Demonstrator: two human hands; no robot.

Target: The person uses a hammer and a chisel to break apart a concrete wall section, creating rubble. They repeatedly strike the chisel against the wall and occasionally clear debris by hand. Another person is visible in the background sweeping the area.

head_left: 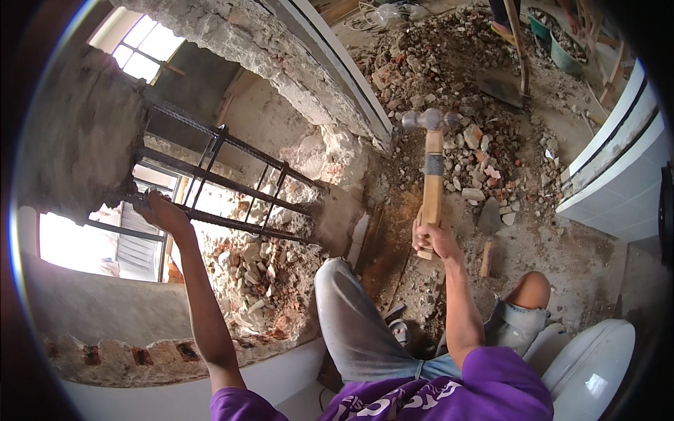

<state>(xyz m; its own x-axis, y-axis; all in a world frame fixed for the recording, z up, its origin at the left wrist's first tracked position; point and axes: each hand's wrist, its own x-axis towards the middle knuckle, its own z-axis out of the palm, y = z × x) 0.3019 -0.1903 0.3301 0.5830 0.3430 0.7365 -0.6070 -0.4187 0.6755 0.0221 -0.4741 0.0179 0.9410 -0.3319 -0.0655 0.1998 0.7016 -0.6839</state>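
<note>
My right hand is closed around the wooden handle of a ball-peen hammer, held upright in front of me with its metal head at the top and a grey band wrapped below it. On the left, my left hand grips a steel reinforcing bar where it enters a broken concrete edge; its fingertips are partly hidden. The bar belongs to an exposed rebar cage, with thin cross ties, that spans to the broken masonry on the right.
Rubble covers much of the floor ahead, with a shovel on it. A trowel and a short cylindrical piece lie right of the hammer. Green buckets stand near another person at far right. A white toilet is beside me.
</note>
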